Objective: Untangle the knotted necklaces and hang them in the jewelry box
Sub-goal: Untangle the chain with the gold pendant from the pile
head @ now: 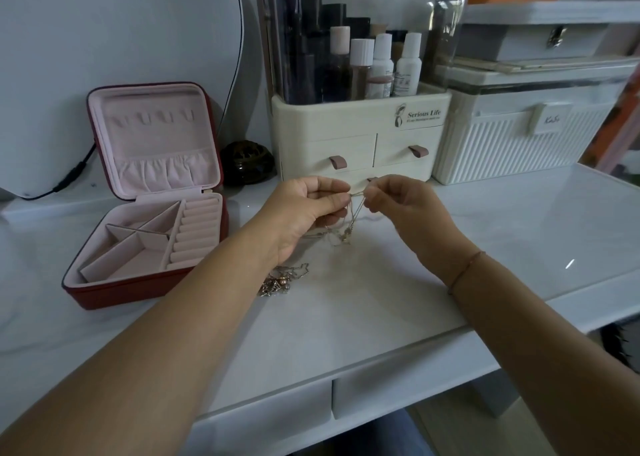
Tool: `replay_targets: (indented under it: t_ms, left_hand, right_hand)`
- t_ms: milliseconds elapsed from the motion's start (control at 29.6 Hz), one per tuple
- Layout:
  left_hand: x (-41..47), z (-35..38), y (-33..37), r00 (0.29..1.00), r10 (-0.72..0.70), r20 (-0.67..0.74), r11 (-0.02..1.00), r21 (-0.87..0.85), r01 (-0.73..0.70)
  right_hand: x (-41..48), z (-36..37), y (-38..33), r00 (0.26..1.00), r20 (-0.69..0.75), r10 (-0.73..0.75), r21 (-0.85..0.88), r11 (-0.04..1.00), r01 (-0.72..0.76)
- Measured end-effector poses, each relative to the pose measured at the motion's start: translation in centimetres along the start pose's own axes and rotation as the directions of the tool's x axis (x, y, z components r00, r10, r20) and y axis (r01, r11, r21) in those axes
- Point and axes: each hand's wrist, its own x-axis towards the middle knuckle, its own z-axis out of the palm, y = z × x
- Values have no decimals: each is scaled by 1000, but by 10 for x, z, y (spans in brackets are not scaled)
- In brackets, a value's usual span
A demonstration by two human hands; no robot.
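Both hands are up over the glossy white tabletop. The left hand pinches a thin gold chain necklace between thumb and forefinger, with the other fingers curled under. The right hand pinches the same chain just beside it, fingertips almost meeting.

The short stretch between the pinches runs left to right and looks taut. Fine strands drop from it to a knotted clump that hangs nearer the left hand, touching or just above the table. I can't tell which. The links are too small to read, so where the knot crosses is anybody's guess.

A second heap of silvery and rose-gold chains lies nearer, partly tucked under the left forearm.

The open red square jewelry box with pale pink lining sits well to the left, so the left hand is nearer to it. The row of small hooks in its upright lid is bare, so nothing is hung yet. I'd say the next move is to tease those strands apart sideways.
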Motion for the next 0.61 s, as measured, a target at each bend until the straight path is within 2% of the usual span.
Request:
replay_targets:
  t_ms: [68,135,169,236,270,304,372,473,608]
  left_hand:
    - [2,-5,-2,999,-8,-35,999,40,9]
    - [4,-9,-3,998,-31,-54,999,35,32]
    - [4,-11,-3,998,-43,-50,999,20,44]
    - [5,-12,-2,998,-62,-25,998,-6,62]
    - [5,-11,-1,998,-69,-11,998,-11,69]
    - [5,-11,-1,997,-71,1,997,-9,71]
    - [4,-10,0,998,-69,9,998,11,69]
    - [5,-9,1,998,-65,-4,997,46,65]
    - [4,-10,1,998,-56,-3,993,102,56]
  right_hand:
    - [2,-5,1,998,-46,35,88,996,-31]
    - [3,-9,2,995,-51,89,255,964,-73]
    - [4,-10,1,992,-26,125,386,917,-106]
    - [5,-11,-2,981,38,193,640,749,-172]
    - [5,-11,-3,974,59,219,711,676,-195]
    - [5,-11,-4,968,73,240,743,634,-213]
    - [5,-15,-4,959,97,267,746,618,-248]
    - [6,-20,-1,956,116,271,696,665,-273]
    - [6,-22,1,961,46,274,662,712,-234]
